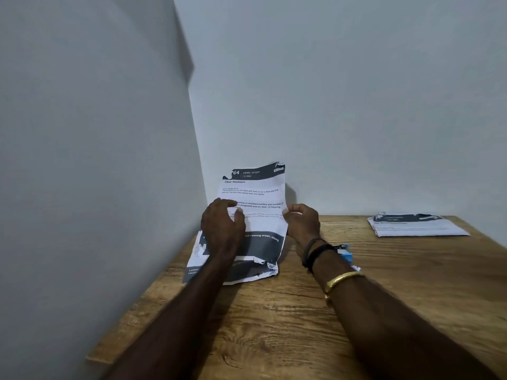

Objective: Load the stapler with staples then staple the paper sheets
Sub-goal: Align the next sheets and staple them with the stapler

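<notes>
Plain grey wall (82, 133) along left edge of brown wood-grain bench (274, 325), meeting second grey wall at far left corner. Crumpled white paper sheets with black printed bands and torn edges (258, 193) at far left corner of bench, lower part lying on the wood, upper part propped up near the back wall; heading "Clean Keyboard" and number 64 readable at top. Left hand (222, 226) pressed flat on left half of the sheets, fingers (230, 204) spread wide over the print, not curled round anything. Right hand (301, 220) at right edge of same sheets, fingers (286, 212) narrow, pinching the paper edge between thumb and fingertips. Dark corded wristbands (315, 253) and gold metal bangle (340, 279) on right wrist. Small blue and black object (346, 252) on bench just behind right wrist, mostly hidden by the arm; cannot tell whether stapler or staple box. Bit of white with print (356, 268) just beside it, also partly hidden. Second flat stack of white printed paper with dark header band (417, 226) at far right edge of bench, well apart from both hands, lying flat, top edge ragged. Both forearms bare, reaching in from near edge of bench.
</notes>
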Motion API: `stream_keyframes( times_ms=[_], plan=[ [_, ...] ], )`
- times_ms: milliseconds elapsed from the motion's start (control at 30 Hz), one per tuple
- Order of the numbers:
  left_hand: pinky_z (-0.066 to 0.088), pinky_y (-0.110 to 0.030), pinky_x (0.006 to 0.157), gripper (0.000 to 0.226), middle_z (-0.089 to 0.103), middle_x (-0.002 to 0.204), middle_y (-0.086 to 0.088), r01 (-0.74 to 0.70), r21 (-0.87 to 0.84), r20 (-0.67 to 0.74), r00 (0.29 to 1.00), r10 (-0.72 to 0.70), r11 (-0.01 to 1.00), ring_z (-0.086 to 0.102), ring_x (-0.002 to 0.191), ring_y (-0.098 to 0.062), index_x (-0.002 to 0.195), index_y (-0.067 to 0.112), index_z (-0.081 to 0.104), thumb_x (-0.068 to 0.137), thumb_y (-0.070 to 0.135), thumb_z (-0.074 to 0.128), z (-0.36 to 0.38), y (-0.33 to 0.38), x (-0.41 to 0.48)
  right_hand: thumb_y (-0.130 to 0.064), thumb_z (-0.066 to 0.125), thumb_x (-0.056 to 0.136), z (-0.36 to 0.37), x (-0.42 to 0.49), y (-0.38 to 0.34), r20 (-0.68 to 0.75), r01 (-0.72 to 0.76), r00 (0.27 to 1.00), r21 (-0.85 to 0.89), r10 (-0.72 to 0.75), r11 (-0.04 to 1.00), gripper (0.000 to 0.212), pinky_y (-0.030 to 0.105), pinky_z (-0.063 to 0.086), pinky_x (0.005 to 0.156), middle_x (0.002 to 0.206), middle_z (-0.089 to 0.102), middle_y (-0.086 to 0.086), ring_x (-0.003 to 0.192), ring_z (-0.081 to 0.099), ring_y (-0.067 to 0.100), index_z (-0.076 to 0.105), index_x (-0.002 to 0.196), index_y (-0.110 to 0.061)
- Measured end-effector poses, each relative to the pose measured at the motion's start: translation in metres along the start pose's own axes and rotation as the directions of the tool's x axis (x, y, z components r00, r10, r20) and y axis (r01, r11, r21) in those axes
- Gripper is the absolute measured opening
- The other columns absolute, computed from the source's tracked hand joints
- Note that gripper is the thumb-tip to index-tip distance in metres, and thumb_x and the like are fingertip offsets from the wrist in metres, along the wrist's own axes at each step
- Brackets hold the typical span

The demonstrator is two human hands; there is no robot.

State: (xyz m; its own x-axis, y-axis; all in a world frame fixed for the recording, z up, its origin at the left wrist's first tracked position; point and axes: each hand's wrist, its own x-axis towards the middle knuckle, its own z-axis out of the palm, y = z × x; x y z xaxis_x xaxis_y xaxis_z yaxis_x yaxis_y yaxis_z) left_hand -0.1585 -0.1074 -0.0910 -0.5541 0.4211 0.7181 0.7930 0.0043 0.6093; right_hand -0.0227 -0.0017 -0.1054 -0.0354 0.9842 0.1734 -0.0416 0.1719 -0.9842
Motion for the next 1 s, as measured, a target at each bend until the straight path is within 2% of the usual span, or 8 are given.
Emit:
stream_keyframes(
  times_ms=[133,200,333,433,600,767,900,1000],
  plan=[
    [0.041,-0.036,0.105,0.025,0.071,0.122,-0.006,0.052,-0.002,0.078,0.996,-0.052,0.999,0.06,0.12,-0.027,0.114,0.012,0.07,0.091,0.022,0.068,0.012,0.011,-0.004,-0.015,0.073,0.086,-0.029,0.006,-0.002,-0.028,0.01,1.0,-0.01,-0.01,1.0,0.006,0.044,0.057,0.095,0.093,0.076,0.005,0.099,0.072,0.029,0.072,0.084,-0.021],
    [0.042,-0.037,0.106,0.034,0.066,0.132,-0.01,0.137,-0.027,0.141,0.981,-0.132,0.99,0.058,0.123,-0.029,0.125,0.012,0.064,0.094,0.028,0.066,0.019,0.017,-0.006,-0.014,0.072,0.087,-0.041,0.009,-0.002,-0.031,-0.006,1.0,0.009,0.006,1.0,0.005,0.047,0.057,0.095,0.099,0.077,0.009,0.1,0.072,0.031,0.073,0.089,-0.019],
    [0.043,-0.041,0.106,0.057,0.057,0.142,-0.02,0.407,-0.034,0.262,0.885,-0.385,0.913,0.056,0.128,-0.038,0.141,0.007,0.044,0.1,0.045,0.055,0.031,0.019,-0.011,-0.012,0.07,0.087,-0.06,0.01,0.002,-0.057,-0.043,0.997,0.05,0.046,0.998,0.008,0.05,0.058,0.093,0.1,0.076,0.01,0.099,0.072,0.032,0.072,0.089,-0.019],
    [0.04,-0.045,0.109,0.066,0.053,0.146,-0.023,0.504,0.007,0.313,0.819,-0.48,0.864,0.052,0.132,-0.041,0.143,0.005,0.041,0.102,0.056,0.042,0.035,0.011,-0.019,-0.011,0.07,0.087,-0.069,0.011,0.003,-0.075,-0.042,0.996,0.066,0.047,0.997,0.01,0.049,0.059,0.092,0.099,0.076,0.01,0.1,0.072,0.033,0.071,0.087,-0.021],
    [0.039,-0.045,0.108,0.068,0.056,0.144,-0.023,0.453,0.051,0.32,0.837,-0.445,0.89,0.053,0.13,-0.042,0.142,0.006,0.047,0.103,0.06,0.033,0.037,0.001,-0.024,-0.01,0.07,0.088,-0.085,0.015,0.002,-0.072,-0.031,0.997,0.063,0.036,0.998,0.009,0.052,0.057,0.094,0.104,0.075,0.012,0.103,0.07,0.034,0.071,0.089,-0.02],
    [0.043,-0.044,0.104,0.068,0.062,0.137,-0.022,0.414,0.027,0.32,0.859,-0.4,0.91,0.058,0.125,-0.04,0.135,0.006,0.055,0.102,0.061,0.035,0.037,-0.007,-0.022,-0.01,0.07,0.088,-0.105,0.019,0.005,-0.091,-0.031,0.995,0.049,0.036,0.998,0.009,0.049,0.058,0.093,0.1,0.076,0.011,0.101,0.072,0.033,0.072,0.089,-0.019],
    [0.044,-0.034,0.09,0.058,0.066,0.132,-0.016,0.347,-0.143,0.316,0.903,-0.289,0.927,0.062,0.116,-0.031,0.133,0.009,0.058,0.101,0.056,0.045,0.048,0.01,-0.026,-0.01,0.071,0.087,-0.121,0.025,0.006,-0.12,-0.016,0.993,0.013,0.017,1.0,0.009,0.044,0.058,0.095,0.104,0.077,0.013,0.101,0.071,0.031,0.074,0.095,-0.014],
    [0.049,-0.03,0.078,0.046,0.07,0.12,-0.014,0.379,-0.295,0.374,0.891,-0.259,0.877,0.064,0.101,-0.023,0.136,0.019,0.054,0.097,0.044,0.062,0.06,0.032,-0.029,-0.011,0.072,0.086,-0.131,0.028,0.007,-0.13,-0.022,0.991,-0.006,0.021,1.0,0.014,0.045,0.055,0.099,0.103,0.077,0.012,0.103,0.071,0.032,0.075,0.1,-0.01]
  ],
)
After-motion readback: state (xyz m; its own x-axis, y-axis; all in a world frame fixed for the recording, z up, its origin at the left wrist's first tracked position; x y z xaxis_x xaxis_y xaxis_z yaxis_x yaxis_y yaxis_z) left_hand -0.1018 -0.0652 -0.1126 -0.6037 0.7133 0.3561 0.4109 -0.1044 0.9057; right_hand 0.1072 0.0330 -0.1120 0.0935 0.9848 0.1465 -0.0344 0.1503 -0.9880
